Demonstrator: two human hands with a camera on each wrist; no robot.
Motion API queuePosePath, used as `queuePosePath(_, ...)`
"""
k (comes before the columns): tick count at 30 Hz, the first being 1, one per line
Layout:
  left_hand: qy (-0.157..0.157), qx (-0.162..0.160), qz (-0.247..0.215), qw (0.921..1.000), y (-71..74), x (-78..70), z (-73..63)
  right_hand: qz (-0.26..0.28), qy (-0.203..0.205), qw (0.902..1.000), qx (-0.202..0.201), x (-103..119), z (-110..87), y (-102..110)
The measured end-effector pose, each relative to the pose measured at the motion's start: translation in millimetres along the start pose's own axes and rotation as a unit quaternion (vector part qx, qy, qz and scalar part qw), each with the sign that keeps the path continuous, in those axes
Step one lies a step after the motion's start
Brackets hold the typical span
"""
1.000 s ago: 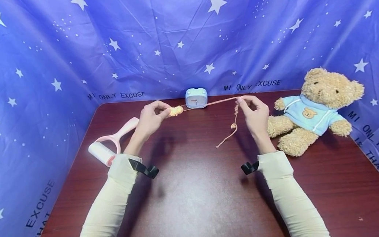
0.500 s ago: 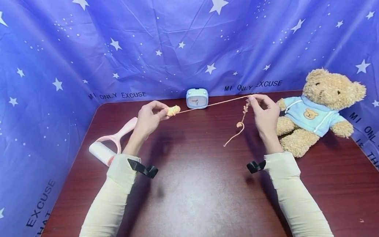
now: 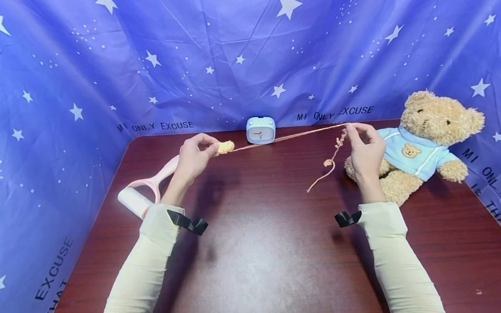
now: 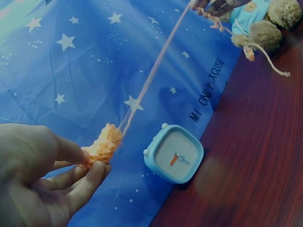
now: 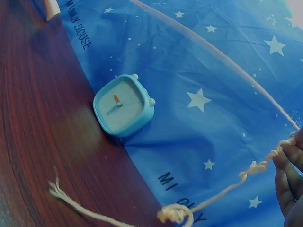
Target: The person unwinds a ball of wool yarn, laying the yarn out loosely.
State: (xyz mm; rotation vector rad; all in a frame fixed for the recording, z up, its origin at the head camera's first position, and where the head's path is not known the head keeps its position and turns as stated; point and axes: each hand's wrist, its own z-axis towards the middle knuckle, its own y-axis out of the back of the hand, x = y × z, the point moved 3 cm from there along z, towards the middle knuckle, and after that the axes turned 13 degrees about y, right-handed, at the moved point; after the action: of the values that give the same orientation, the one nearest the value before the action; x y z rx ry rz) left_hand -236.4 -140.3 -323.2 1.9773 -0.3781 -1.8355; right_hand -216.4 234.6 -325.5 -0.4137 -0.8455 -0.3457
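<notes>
Yarn [image 3: 290, 136] taut between both hands [image 3: 194, 157] [image 3: 367, 153]

Head view high, facing forward and down, wrist views nearer the hands [image 3: 195, 159] [image 3: 367, 154], angled inward — both catching the clock [image 4: 176, 153].

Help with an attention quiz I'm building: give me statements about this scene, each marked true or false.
1. The left hand pinches a yarn bundle, with a length of yarn running to the right hand. True.
2. That length of yarn sags loosely. False: it runs nearly straight.
3. A knotted yarn tail hangs below the right hand. True.
4. In the head view, the blue clock stands left of the teddy bear. True.
5. The bear wears red. False: it wears light blue.
</notes>
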Motion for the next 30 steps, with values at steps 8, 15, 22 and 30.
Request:
queuePosePath(8,0.017,-0.007,0.006,0.9998,-0.4,4.0,2.3,-0.006,-0.008,0.9996,-0.027,-17,7.1,15)
queuePosePath(15,0.026,-0.032,0.023,0.9989,0.9,5.7,2.5,0.012,-0.014,0.9979,-0.063,-30,11.0,24)
queuePosePath(22,0.037,-0.068,0.036,0.9963,4.4,3.7,-0.2,0.043,-0.009,0.9943,-0.097,-30,12.2,28)
queuePosePath(30,0.051,-0.077,0.012,0.9957,6.1,5.1,0.6,0.028,-0.007,0.9967,-0.075,-30,8.7,27)
